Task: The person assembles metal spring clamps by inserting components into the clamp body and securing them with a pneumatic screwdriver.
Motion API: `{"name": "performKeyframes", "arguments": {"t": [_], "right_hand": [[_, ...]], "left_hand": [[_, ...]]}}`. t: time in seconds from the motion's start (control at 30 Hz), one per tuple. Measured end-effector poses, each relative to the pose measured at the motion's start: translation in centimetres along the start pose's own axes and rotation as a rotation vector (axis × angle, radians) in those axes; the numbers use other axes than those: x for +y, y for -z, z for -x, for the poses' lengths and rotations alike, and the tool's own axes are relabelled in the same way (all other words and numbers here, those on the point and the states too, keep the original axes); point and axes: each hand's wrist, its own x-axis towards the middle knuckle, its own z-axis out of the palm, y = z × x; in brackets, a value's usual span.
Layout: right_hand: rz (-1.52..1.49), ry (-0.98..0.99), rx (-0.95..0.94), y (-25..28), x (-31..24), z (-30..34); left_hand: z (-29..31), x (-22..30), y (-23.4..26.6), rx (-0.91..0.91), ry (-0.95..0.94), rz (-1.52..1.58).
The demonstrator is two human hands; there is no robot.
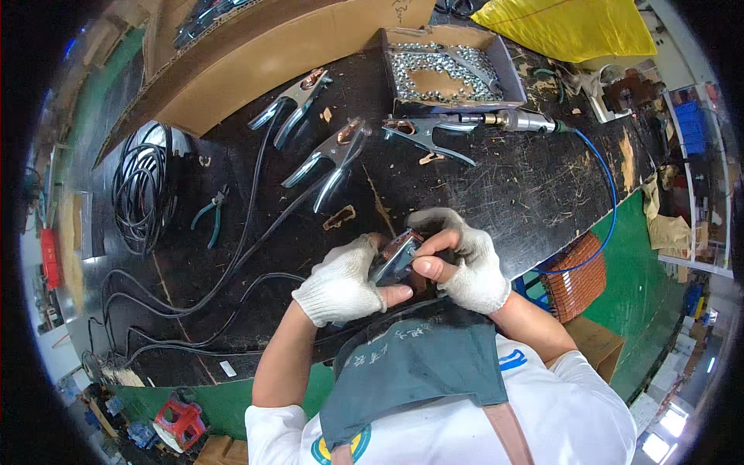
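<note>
Close to the table's front edge, my left hand [339,284] in a white knit glove, fingertips bare, is closed round a metal spring clamp [394,260] with a copper-coloured jaw. My right hand [474,267], gloved the same way, pinches at the jaw end of that clamp with thumb and index finger; whether a small part sits between them is hidden. Beyond my hands lie three similar clamps: one at the far left [293,101], another in the middle [335,161] and a third to the right [431,136]. Black cables run from the two left ones.
An open box [508,71] of small shiny nuts stands at the back, near a yellow bag [570,29]. A power screwdriver [529,121] with a blue hose [612,182] lies right. Leftward are pliers [211,215], a black cable coil [141,194] and a long cardboard box [260,62].
</note>
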Motion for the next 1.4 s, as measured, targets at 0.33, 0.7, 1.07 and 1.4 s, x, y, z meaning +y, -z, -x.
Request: {"name": "performKeyframes", "arguments": {"t": [0.33,0.7,1.07,1.4], "right_hand": [[-0.499,-0.333,0.000,-0.8,1.7,-0.3],[-0.002,-0.135,0.031,2.2,1.4,-4.7],[1.192,-0.027,-0.032,9.0,1.4,-28.0],[1.138,0.114,-0.013,8.8,0.9,-25.6]], "left_hand": [[0.6,-0.9,0.0,-0.020,-0.213,0.103],[-0.9,0.5,-0.3,0.054,-0.135,0.134],[-4.6,0.7,1.4,0.016,0.131,0.238],[-6.0,-1.3,0.9,0.051,0.038,0.351]]}}
